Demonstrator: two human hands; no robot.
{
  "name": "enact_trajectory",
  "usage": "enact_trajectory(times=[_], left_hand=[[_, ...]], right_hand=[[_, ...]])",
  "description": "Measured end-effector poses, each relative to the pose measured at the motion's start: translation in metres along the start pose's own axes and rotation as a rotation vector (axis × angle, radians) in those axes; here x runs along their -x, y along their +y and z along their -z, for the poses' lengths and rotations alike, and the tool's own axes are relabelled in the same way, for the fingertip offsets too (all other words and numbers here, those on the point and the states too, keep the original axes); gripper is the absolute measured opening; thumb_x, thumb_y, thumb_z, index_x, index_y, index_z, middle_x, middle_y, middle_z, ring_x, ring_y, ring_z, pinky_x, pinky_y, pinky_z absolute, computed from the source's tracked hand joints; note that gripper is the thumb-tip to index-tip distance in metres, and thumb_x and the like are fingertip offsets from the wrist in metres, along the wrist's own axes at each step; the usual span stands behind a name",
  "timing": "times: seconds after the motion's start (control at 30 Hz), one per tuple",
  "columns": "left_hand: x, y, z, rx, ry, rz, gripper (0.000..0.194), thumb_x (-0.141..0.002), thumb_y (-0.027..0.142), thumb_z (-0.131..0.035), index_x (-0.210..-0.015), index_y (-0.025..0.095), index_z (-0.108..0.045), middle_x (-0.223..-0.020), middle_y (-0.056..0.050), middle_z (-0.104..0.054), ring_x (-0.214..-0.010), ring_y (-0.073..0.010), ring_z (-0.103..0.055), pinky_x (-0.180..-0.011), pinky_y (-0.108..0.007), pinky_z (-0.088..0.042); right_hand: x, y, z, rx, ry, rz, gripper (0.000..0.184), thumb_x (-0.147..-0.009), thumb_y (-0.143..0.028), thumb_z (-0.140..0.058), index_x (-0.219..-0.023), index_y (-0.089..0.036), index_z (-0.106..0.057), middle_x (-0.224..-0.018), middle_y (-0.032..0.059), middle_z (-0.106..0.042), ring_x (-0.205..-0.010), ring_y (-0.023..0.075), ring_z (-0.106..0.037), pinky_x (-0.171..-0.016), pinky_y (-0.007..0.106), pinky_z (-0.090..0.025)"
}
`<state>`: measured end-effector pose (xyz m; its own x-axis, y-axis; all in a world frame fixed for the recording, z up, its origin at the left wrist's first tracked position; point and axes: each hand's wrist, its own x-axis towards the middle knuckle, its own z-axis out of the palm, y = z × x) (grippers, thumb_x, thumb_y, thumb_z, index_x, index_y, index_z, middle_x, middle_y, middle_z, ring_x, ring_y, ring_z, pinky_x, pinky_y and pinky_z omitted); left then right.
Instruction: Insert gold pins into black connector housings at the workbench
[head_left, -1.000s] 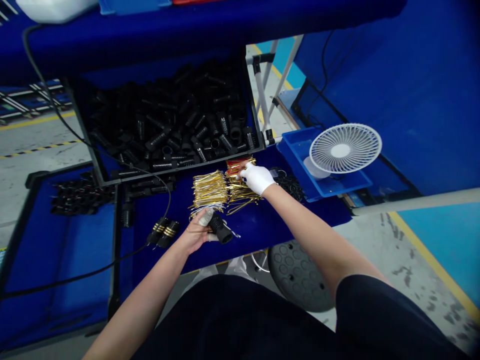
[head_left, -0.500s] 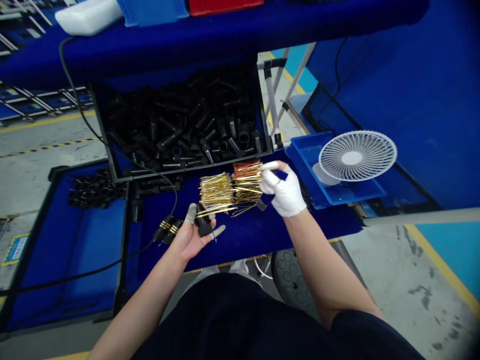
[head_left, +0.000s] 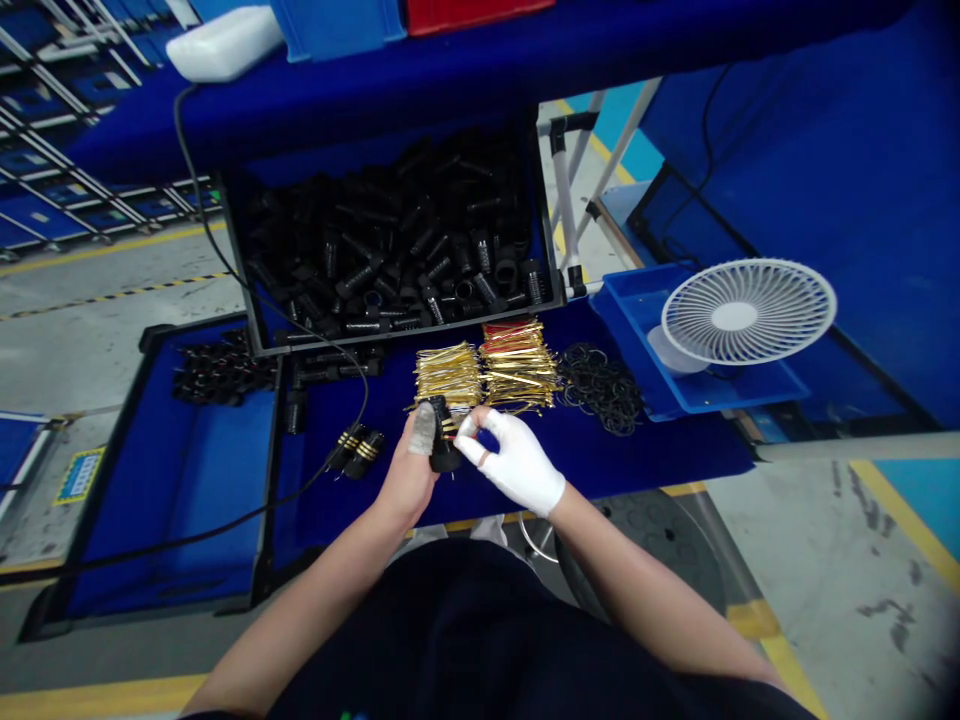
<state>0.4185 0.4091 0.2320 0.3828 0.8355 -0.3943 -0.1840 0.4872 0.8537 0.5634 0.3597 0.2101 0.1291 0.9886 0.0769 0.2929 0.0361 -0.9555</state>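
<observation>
My left hand (head_left: 409, 470), with a grey cover on its thumb, is closed around a black plastic cylindrical fitting (head_left: 443, 455) held upright. Short gold bands show on the fitting's right side. My right hand (head_left: 514, 460), in a white glove with bare fingertips, pinches close against those bands; a trace of red shows there, but what lies between the fingers is too small to make out. Just beyond both hands lie a bundle of thin gold strips (head_left: 448, 372) and a second bundle with red and gold strips (head_left: 517, 365).
A large bin (head_left: 405, 325) of black fittings stands behind the strips. Black rings (head_left: 600, 388) lie at right, beside a blue tray (head_left: 637, 390) with a white fan (head_left: 750, 312). At left are two banded fittings (head_left: 364, 452), a cable (head_left: 315, 470) and a blue tray (head_left: 180, 520).
My right hand has come from the red and gold bundle to the fitting. The left hand has closed around the fitting, and the long gold strips stretching from it no longer show. The view has shifted.
</observation>
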Motion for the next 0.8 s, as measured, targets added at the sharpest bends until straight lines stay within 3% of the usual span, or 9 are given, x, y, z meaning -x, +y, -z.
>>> enact_trajectory(times=[0.1, 0.2, 0.3, 0.4, 0.47, 0.53, 0.63, 0.73, 0.8], left_hand=[[0.002, 0.0, 0.004, -0.262, 0.016, -0.18, 0.049, -0.065, 0.036, -0.09, -0.107, 0.021, -0.069, -0.106, -0.006, -0.073, -0.105, -0.0267, -0.064, -0.095, -0.033, -0.047], [0.002, 0.001, 0.007, -0.304, -0.01, -0.197, 0.047, -0.06, 0.026, -0.092, -0.101, 0.02, -0.071, -0.101, -0.004, -0.072, -0.099, -0.0248, -0.065, -0.093, -0.032, -0.048], [0.001, 0.006, 0.01, -0.103, -0.002, -0.099, 0.046, -0.062, 0.03, -0.091, -0.101, 0.021, -0.069, -0.103, -0.003, -0.07, -0.094, -0.0208, -0.066, -0.088, -0.033, -0.053], [-0.001, 0.014, 0.017, 0.084, -0.006, 0.042, 0.044, -0.07, 0.042, -0.086, -0.105, 0.02, -0.07, -0.108, -0.005, -0.069, -0.095, -0.0203, -0.066, -0.087, -0.037, -0.057], [-0.002, 0.016, 0.021, 0.146, -0.044, 0.144, 0.049, -0.075, 0.048, -0.082, -0.112, 0.019, -0.07, -0.1, -0.006, -0.07, -0.089, -0.0192, -0.067, -0.088, -0.04, -0.059], [-0.001, 0.013, 0.023, 0.173, -0.089, 0.209, 0.055, -0.076, 0.049, -0.081, -0.118, 0.018, -0.068, -0.092, -0.006, -0.071, -0.082, -0.0182, -0.067, -0.086, -0.041, -0.059], [0.001, 0.003, 0.022, 0.159, -0.15, 0.215, 0.053, -0.075, 0.042, -0.083, -0.12, 0.018, -0.065, -0.105, -0.009, -0.072, -0.089, -0.0216, -0.069, -0.084, -0.04, -0.06], [0.004, -0.005, 0.018, 0.146, -0.173, 0.214, 0.051, -0.075, 0.039, -0.084, -0.117, 0.019, -0.064, -0.115, -0.011, -0.07, -0.098, -0.0243, -0.069, -0.084, -0.038, -0.059], [0.005, -0.006, 0.018, 0.151, -0.155, 0.205, 0.053, -0.071, 0.039, -0.087, -0.115, 0.02, -0.063, -0.116, -0.01, -0.07, -0.099, -0.0243, -0.069, -0.084, -0.037, -0.059]], right_hand=[[0.002, 0.004, -0.006, -0.04, -0.004, 0.005, 0.014, -0.085, -0.026, -0.062, -0.075, -0.021, -0.054, -0.075, -0.0007, -0.062, -0.071, 0.0166, -0.057, -0.072, 0.03, -0.046], [0.005, 0.013, -0.01, -0.112, 0.022, 0.002, 0.015, -0.083, -0.028, -0.065, -0.074, -0.021, -0.057, -0.075, -0.0008, -0.063, -0.071, 0.0169, -0.058, -0.072, 0.03, -0.048], [0.005, 0.025, -0.006, -0.184, 0.146, -0.022, 0.013, -0.086, -0.034, -0.066, -0.086, -0.021, -0.067, -0.082, 0.0016, -0.067, -0.072, 0.017, -0.061, -0.072, 0.031, -0.05], [0.003, 0.035, 0.006, -0.364, 0.375, -0.164, 0.027, -0.093, -0.045, -0.057, -0.106, -0.023, -0.067, -0.078, 0.0008, -0.067, -0.049, 0.0116, -0.048, -0.05, 0.027, -0.044], [0.003, 0.035, 0.012, -0.385, 0.461, -0.227, 0.029, -0.091, -0.048, -0.06, -0.105, -0.023, -0.067, -0.072, -0.0006, -0.066, -0.043, 0.0107, -0.044, -0.045, 0.026, -0.041], [0.005, 0.027, 0.013, -0.283, 0.395, -0.173, 0.025, -0.084, -0.045, -0.071, -0.096, -0.023, -0.07, -0.08, 0.0019, -0.071, -0.056, 0.0153, -0.058, -0.057, 0.03, -0.051], [0.009, 0.009, 0.004, -0.206, 0.218, 0.006, 0.018, -0.078, -0.037, -0.078, -0.089, -0.024, -0.073, -0.094, 0.0044, -0.075, -0.084, 0.0231, -0.069, -0.082, 0.038, -0.056], [0.012, -0.004, -0.009, -0.26, 0.241, 0.118, 0.008, -0.081, -0.031, -0.076, -0.081, -0.024, -0.072, -0.091, 0.004, -0.075, -0.085, 0.0228, -0.069, -0.085, 0.039, -0.055], [0.015, -0.006, -0.014, -0.258, 0.281, 0.111, 0.006, -0.082, -0.03, -0.074, -0.081, -0.024, -0.071, -0.089, 0.0041, -0.074, -0.083, 0.0223, -0.069, -0.084, 0.039, -0.055]])
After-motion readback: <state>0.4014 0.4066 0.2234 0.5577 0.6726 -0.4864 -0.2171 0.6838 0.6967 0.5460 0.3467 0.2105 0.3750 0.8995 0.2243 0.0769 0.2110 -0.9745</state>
